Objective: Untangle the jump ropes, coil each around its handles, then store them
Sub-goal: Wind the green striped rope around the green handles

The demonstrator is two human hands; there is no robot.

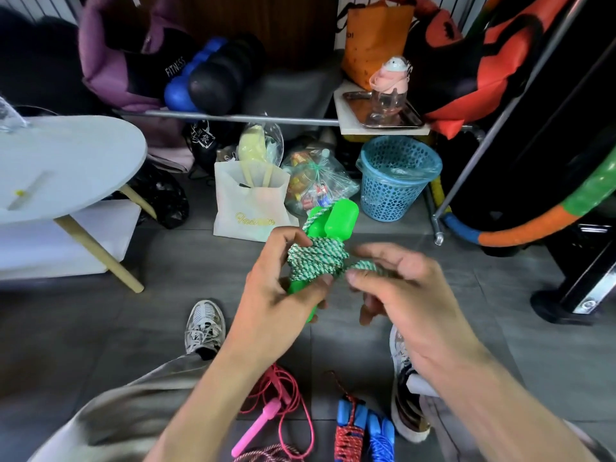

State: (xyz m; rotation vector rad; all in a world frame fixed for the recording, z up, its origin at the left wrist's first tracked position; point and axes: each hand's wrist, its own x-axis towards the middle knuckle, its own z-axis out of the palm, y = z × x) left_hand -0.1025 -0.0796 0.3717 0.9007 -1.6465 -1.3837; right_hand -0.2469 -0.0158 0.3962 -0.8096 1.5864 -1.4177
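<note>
Green jump rope held in both hands above the grey floor.

The green handles [330, 225] are gripped side by side by the left hand [283, 281], its fingers curled round them and the green-and-white rope [316, 258] that is coiled about them. A loose end of that rope is pinched between thumb and fingers of the right hand [400, 288], just right of the coil. On the near floor, between two sneakers, a pink rope [280, 415] lies loose, and a blue-handled rope [353, 428] lies coiled to its right. Farther off, a white bag [246, 201] and a blue basket [396, 178] stand on the floor.
</note>
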